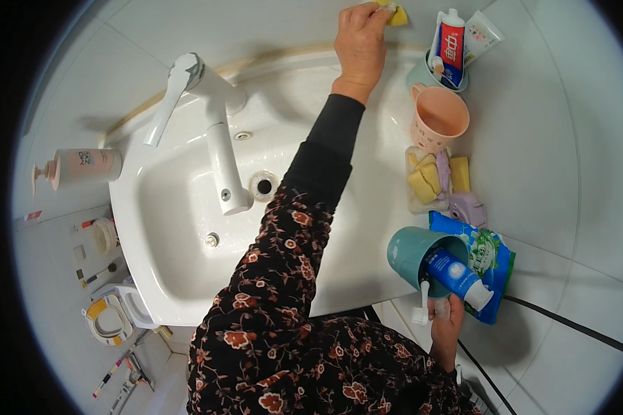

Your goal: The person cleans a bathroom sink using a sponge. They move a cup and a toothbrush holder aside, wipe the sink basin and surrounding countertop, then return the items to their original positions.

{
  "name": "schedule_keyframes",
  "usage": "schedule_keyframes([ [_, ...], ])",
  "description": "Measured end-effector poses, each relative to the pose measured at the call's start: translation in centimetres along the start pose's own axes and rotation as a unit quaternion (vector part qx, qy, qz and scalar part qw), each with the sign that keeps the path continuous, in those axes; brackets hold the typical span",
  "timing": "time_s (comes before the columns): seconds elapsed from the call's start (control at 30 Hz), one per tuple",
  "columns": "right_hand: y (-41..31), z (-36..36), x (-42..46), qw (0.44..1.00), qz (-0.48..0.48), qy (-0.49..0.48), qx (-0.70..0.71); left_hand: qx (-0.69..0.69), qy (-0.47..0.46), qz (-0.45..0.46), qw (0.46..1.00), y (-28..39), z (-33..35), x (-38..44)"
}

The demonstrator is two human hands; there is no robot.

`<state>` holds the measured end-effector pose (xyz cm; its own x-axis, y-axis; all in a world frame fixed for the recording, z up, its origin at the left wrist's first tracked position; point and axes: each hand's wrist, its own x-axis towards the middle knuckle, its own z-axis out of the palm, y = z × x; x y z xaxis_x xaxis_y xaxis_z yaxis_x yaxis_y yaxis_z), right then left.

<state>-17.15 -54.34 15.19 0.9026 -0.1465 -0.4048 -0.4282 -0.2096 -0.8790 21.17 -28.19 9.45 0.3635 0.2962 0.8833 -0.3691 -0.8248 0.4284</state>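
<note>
My left hand [362, 44] reaches across the washbasin to the tiled wall, its fingers closed on a yellow cloth or sponge [397, 16] with something whitish at the fingertips. At the lower right, my right hand [446, 319] has a small translucent piece [441, 309] between its fingers, just below a blue-green cup [407, 252]. Whether that hand also touches the cup is unclear. The cup holds a blue tube [451, 270] and a white toothbrush [421, 311]. Beside it lies a blue and green packet [490, 259].
The white washbasin [363, 228] has a white faucet [220, 155]. Along its right side stand a pink mug [440, 116], a cup with a toothpaste tube [450, 49], and a dish of yellow soap pieces [425, 181]. A pump bottle [85, 167] is at left; dark cables [566, 321] run at lower right.
</note>
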Motion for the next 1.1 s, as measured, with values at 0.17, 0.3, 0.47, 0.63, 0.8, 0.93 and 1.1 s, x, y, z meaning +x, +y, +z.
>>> schedule_keyframes([
  [0.17, -0.4, 0.1, 0.2, 1.000, -0.023, -0.015, 0.008, 0.027, 0.174, -0.102, 0.979, -2.8, -2.0, 2.1],
  [0.3, -0.4, 0.4, 0.1, 0.999, -0.001, 0.026, 0.028, 0.092, 0.192, 0.029, 0.977, -0.1, 0.9, 1.1],
  [0.47, -0.6, 0.5, 0.0, 1.000, -0.017, -0.022, 0.007, -0.028, 0.044, -0.002, 0.999, 0.7, 0.2, 0.3],
  [0.63, -0.1, 0.3, 0.0, 0.997, -0.032, -0.053, 0.040, -0.004, 0.230, -0.046, 0.972, -1.5, -1.7, 5.7],
  [0.8, 0.0, 0.2, -0.3, 0.999, -0.020, -0.020, 0.039, 0.017, 0.062, 0.099, 0.993, 1.8, 1.3, 4.3],
  [0.93, 0.0, 0.1, -0.3, 0.998, -0.043, -0.039, 0.032, -0.076, 0.034, 0.019, 0.996, 2.2, 0.5, 1.7],
  [1.1, 0.0, 0.5, -0.3, 0.997, -0.031, -0.045, 0.050, -0.053, 0.088, 0.099, 0.990, 3.2, 2.5, 5.0],
])
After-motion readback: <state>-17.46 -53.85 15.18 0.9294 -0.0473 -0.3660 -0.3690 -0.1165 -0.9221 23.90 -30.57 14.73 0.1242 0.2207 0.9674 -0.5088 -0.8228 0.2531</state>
